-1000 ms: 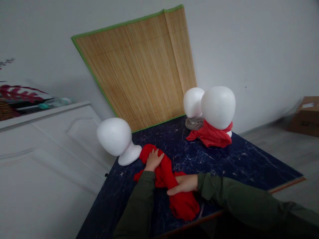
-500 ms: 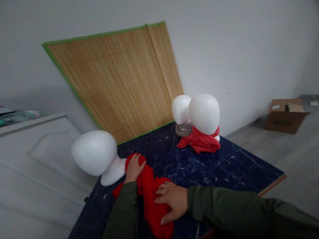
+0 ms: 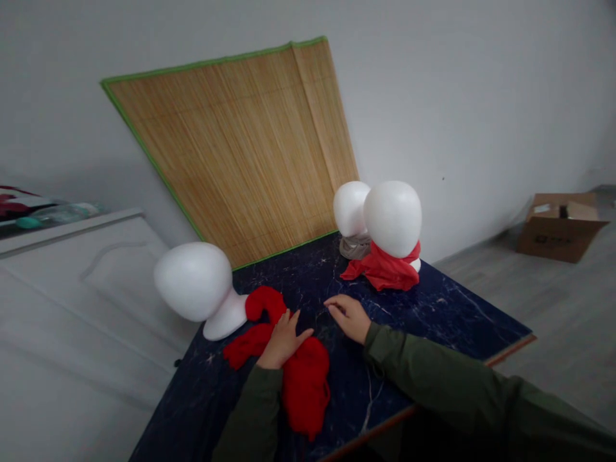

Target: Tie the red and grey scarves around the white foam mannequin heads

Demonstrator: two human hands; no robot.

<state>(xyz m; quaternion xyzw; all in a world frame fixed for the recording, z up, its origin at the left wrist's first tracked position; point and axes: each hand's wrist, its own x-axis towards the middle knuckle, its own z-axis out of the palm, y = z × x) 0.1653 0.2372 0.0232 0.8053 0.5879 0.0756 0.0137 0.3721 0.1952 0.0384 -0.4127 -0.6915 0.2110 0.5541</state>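
A red knitted scarf [image 3: 305,385] lies bunched and curved on the dark blue marble-patterned table [image 3: 332,417]. Its upper end touches the neck of a white foam mannequin head [image 3: 192,282] at the left. Over the scarf's middle is my left hand [image 3: 283,340], fingers spread and holding nothing; whether it touches the cloth I cannot tell. To the right of the scarf, my right hand [image 3: 350,317] hovers above the table, partly curled, with its thumb and fingers apart and nothing in it.
Farther back stand two more white mannequin heads, one with a light red cloth [image 3: 385,269] around its neck, the other with a grey cloth [image 3: 355,246]. A bamboo mat [image 3: 240,154] leans on the wall. A white cabinet [image 3: 86,321] borders the left; a cardboard box [image 3: 558,228] sits on the floor.
My right hand has left the scarf and moved up and away from it. My left hand has slid from the scarf's upper end toward its middle.
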